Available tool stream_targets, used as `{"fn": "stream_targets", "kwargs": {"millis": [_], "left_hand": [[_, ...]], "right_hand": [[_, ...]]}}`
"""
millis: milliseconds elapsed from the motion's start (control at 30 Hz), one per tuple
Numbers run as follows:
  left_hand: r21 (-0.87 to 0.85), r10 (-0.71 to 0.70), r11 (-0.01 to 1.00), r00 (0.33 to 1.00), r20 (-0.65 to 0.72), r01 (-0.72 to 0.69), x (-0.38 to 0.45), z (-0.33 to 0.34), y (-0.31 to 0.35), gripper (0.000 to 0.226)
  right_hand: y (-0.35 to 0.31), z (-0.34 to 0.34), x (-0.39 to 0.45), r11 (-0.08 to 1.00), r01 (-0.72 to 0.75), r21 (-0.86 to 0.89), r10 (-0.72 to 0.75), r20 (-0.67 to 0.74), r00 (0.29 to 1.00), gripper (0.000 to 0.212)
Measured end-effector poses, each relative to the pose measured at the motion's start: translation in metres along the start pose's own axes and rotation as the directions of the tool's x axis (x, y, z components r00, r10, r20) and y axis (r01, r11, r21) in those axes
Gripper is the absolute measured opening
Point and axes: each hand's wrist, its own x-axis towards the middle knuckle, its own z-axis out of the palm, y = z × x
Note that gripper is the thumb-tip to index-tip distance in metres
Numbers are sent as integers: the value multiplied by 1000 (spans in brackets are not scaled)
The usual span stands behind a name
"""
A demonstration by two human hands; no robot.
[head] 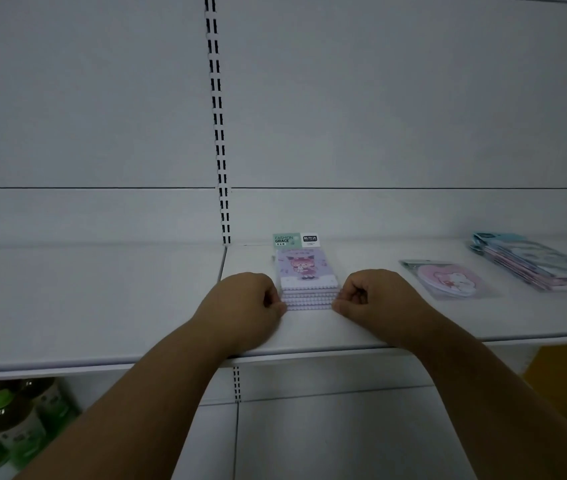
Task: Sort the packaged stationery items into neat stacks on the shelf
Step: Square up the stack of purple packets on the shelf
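Observation:
A stack of purple packaged notebooks [306, 271] with a cartoon girl on top and a green header card lies on the white shelf [102, 306], just right of the shelf seam. My left hand [245, 301] presses its curled fingers against the stack's left front corner. My right hand [372, 296] does the same at the right front corner. Both hands pinch the stack's sides near the front edge. Further right lies a single pink heart-shaped packet [448, 278], flat on the shelf. At the far right sits a slanted stack of blue and pink packets [534, 261].
A slotted upright [219, 133] runs down the white back panel behind the shelf seam. Green-capped bottles [8, 424] stand on the lower shelf at bottom left. Something orange [566, 382] shows below the shelf at right.

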Motion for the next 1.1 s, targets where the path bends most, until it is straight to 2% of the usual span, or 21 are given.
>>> {"fn": "stream_targets", "kwargs": {"millis": [133,267,367,800,1100], "left_hand": [[15,2,1000,1000,-22,-2,-1,1,1,22],[-31,-11,1000,993,-115,7,-3,3,2,30],[-4,22,1000,988,-150,-23,-3,4,1,26],[-13,42,999,989,-142,-45,0,5,1,25],[-12,-9,1000,991,-134,8,-5,3,1,22]], "right_hand": [[1,2,-2,1000,16,-19,-17,-28,999,18],[-1,3,-3,999,45,-23,-48,-116,992,18],[-4,4,-4,998,59,-27,-61,-114,992,15],[-6,6,-4,999,23,-32,-27,-115,993,26],[-4,5,-6,999,8,41,-2,-148,989,21]]}}
